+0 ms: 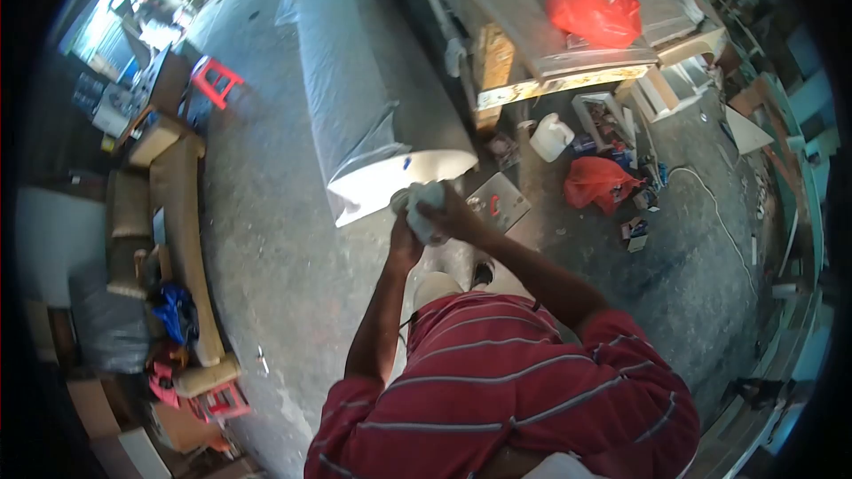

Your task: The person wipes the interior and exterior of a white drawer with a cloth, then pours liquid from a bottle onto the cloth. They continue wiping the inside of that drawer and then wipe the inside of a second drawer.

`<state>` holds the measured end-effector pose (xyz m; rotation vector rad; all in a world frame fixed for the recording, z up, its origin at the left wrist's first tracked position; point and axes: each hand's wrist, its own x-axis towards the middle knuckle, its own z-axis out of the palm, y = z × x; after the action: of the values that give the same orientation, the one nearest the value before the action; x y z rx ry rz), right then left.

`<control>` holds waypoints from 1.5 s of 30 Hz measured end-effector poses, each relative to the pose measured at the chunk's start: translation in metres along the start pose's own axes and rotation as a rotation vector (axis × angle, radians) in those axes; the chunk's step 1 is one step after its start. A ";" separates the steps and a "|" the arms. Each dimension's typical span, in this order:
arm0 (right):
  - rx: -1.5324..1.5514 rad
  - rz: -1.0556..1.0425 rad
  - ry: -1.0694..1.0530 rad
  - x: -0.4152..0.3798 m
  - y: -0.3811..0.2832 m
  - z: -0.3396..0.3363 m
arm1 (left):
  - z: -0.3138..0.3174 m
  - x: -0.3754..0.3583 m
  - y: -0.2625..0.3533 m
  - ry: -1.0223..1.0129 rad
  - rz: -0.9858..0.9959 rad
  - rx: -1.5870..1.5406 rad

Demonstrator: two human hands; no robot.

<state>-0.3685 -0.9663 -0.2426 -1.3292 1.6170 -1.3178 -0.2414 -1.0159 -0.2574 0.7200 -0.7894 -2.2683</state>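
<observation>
Both hands are together in front of the body, around a pale grey-white cloth point(426, 204). My left hand point(405, 238) grips the cloth from the left and below. From the right, my right hand point(451, 215) has its fingers closed over it. Just beyond the hands is the white curved end point(390, 179) of a long piece of furniture covered with clear plastic sheeting point(355, 62). A small blue spot shows on that white end. What lies inside the cloth, if anything, is hidden.
A wooden workbench point(568, 84) carries a red plastic bag point(595, 0). Beneath and beside it are a white jug point(551, 137), another red bag point(599, 184), boxes and a cable point(710, 195). At left are a red stool point(216, 82) and a long brown sofa part point(182, 231).
</observation>
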 end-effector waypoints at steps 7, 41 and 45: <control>-0.069 0.063 -0.009 0.070 0.036 -0.012 | 0.002 0.072 0.011 0.093 -0.059 0.158; -1.334 -0.485 0.607 0.333 0.043 -0.621 | 0.099 0.272 -0.025 0.154 0.066 0.172; -0.768 -0.406 0.538 0.395 0.016 -0.674 | 0.126 0.227 -0.037 0.478 0.122 0.157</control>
<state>-1.0966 -1.1499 -0.0283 -1.9382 2.4838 -1.4231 -0.4871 -1.1080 -0.2625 1.1956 -0.7549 -1.8301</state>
